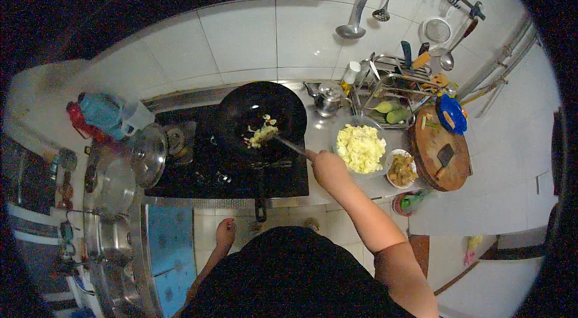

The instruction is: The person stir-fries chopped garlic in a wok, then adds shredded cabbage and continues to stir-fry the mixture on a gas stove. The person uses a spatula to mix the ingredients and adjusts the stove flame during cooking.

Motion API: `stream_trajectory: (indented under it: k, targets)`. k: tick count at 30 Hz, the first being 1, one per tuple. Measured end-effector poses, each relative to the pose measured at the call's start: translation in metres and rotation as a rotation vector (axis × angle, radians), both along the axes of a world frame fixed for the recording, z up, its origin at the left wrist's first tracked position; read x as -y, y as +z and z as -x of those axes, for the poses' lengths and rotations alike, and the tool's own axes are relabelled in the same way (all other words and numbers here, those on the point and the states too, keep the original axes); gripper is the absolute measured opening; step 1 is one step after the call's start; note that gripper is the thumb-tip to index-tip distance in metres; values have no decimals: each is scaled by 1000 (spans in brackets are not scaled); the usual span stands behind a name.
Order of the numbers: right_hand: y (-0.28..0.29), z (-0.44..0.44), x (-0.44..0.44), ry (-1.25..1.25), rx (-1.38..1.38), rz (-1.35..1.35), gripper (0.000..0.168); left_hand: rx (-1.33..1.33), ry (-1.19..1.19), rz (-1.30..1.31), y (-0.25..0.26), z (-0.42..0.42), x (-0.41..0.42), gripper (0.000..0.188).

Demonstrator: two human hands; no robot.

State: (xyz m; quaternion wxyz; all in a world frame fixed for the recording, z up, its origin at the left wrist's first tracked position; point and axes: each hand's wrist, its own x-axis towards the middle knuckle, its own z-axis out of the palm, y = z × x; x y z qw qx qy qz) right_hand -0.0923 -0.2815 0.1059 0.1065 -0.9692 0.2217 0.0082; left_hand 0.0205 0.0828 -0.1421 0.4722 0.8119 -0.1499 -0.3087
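Note:
My right hand [328, 169] is closed around the handle of a metal spatula [291, 144], whose working end lies in the black wok [284, 101]. Pale chopped food pieces [262, 135] sit in the wok around that end. The wok stands on a black gas stove, its handle [260, 207] pointing towards me. My left hand [226, 232] hangs low in front of the stove, left of the wok handle, fingers curled and apparently holding nothing. Right of the wok, a clear bowl [336, 128] holds yellow scrambled egg [361, 148], beside a smaller bowl of brownish food [402, 169].
A steel kettle [328, 99] stands behind the egg bowl. The round wooden chopping board [424, 160] carries a cleaver [445, 155]. A glass lid [149, 155] lies left of the stove. Ladles [351, 31] hang on the wall, above a metal knife rack [388, 76].

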Motion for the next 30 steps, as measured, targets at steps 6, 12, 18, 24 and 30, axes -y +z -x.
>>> stream_trajectory:
  k: [6, 12, 18, 24, 30]
  targets:
    - [-30, -42, 14, -86, 231, -106, 32, 6, 61, 9, -7, 15, -3, 18]
    - [-50, -42, 11, -32, 207, -248, 32, -356, 60, 255, 52, 21, 36, 34]
    - [-33, -63, 5, 6, 317, -322, 37, -643, 174, 429, 154, 31, 108, 44]
    - [-51, -68, 3, 35, 224, -199, 40, -353, -192, 259, 133, 18, 110, 32]
    - [17, 8, 6, 11, 53, -178, 35, -410, -192, 222, 160, 22, 108, 22]
